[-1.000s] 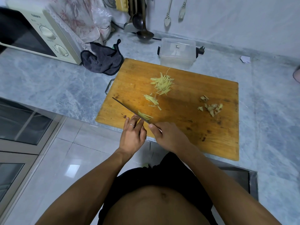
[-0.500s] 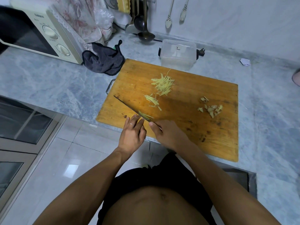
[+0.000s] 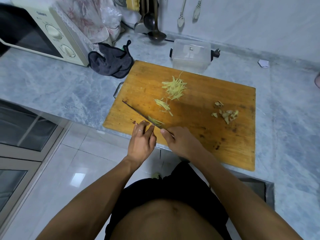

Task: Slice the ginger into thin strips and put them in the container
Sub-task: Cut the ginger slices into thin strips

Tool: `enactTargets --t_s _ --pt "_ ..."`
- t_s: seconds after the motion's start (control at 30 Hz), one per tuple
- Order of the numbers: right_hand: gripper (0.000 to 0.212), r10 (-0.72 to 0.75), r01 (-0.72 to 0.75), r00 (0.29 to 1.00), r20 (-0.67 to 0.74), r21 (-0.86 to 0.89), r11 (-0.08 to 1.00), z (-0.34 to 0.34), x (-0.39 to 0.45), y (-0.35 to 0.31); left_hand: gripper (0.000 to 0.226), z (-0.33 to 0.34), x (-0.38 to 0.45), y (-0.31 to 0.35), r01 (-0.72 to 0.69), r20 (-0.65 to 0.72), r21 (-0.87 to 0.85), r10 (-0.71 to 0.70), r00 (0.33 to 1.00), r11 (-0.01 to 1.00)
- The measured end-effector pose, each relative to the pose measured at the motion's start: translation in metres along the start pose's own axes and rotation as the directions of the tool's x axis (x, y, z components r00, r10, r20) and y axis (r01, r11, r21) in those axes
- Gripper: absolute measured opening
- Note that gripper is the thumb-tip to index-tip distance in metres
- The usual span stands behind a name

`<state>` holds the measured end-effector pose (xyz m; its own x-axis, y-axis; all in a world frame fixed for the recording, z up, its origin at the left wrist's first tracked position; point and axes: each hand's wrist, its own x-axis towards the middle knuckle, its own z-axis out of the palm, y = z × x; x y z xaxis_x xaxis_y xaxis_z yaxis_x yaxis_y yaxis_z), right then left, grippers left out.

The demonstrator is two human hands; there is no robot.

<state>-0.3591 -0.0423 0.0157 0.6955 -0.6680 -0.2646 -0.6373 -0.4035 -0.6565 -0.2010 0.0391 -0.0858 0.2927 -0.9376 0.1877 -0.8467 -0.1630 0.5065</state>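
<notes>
1. Down at the near left corner of the cutting board (image 3: pixel 199 129), the right hand (image 3: pixel 181 142) is curled round the handle of a knife (image 3: pixel 138 113), the thumb laid along the top; the handle itself is hidden inside the grip.
2. Its thin dark blade runs from that hand toward the board's left edge, the tip ending short of the metal handle fixed to that edge.
3. The left hand (image 3: pixel 142 141) rests just beside the blade with fingers stretched forward and only slightly bent, fingertips pressing down at the ginger piece (image 3: pixel 155 121) being cut; a ring sits on one finger.
4. That ginger piece lies against the blade, right at the board's near edge.
5. A small bunch of cut strips (image 3: pixel 162 105) lies further in, near the middle of the left half.
6. A bigger heap of ginger strips (image 3: pixel 174 88) lies beyond it, toward the far edge.
7. Ginger trimmings (image 3: pixel 225 113) are scattered well apart from these, near the right edge.
8. The clear plastic container (image 3: pixel 191 55) stands on the counter (image 3: pixel 52 84), touching or just beside the board's far edge; I cannot tell which.
9. A dark cloth (image 3: pixel 112 63) is bunched at the board's far left corner, next to a cream microwave (image 3: pixel 45 35).
</notes>
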Motion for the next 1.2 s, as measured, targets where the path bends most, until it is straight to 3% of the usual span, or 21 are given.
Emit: enactTargets --t_s 0.73,0.87,0.97,1.07,1.2 --pt "0.046 0.001 -0.002 1.000 0.022 0.038 0.999 0.001 0.004 -0.006 0.048 -0.012 -0.002 0.005 0.085 0.053 -0.070 -0.081 0.995 0.994" --pt "0.048 0.003 -0.003 1.000 -0.002 0.059 0.998 -0.003 0.002 -0.003 0.037 -0.019 0.000 0.009 0.189 0.060 -0.213 -0.181 0.982 0.958" --pt "0.049 -0.041 0.045 0.998 -0.051 0.073 0.996 -0.015 -0.006 -0.003 0.021 -0.031 0.009 0.011 0.285 -0.031 -0.395 -0.322 0.946 0.874" --pt "0.052 -0.068 0.070 0.995 -0.077 0.024 0.997 -0.034 -0.012 0.002 0.019 -0.047 0.016 0.013 0.363 -0.092 -0.514 -0.471 0.877 0.777" --pt "0.045 -0.112 0.072 0.986 -0.126 -0.287 0.955 -0.052 -0.017 0.009 0.021 -0.063 0.027 0.014 0.404 -0.162 -0.637 -0.626 0.763 0.656"
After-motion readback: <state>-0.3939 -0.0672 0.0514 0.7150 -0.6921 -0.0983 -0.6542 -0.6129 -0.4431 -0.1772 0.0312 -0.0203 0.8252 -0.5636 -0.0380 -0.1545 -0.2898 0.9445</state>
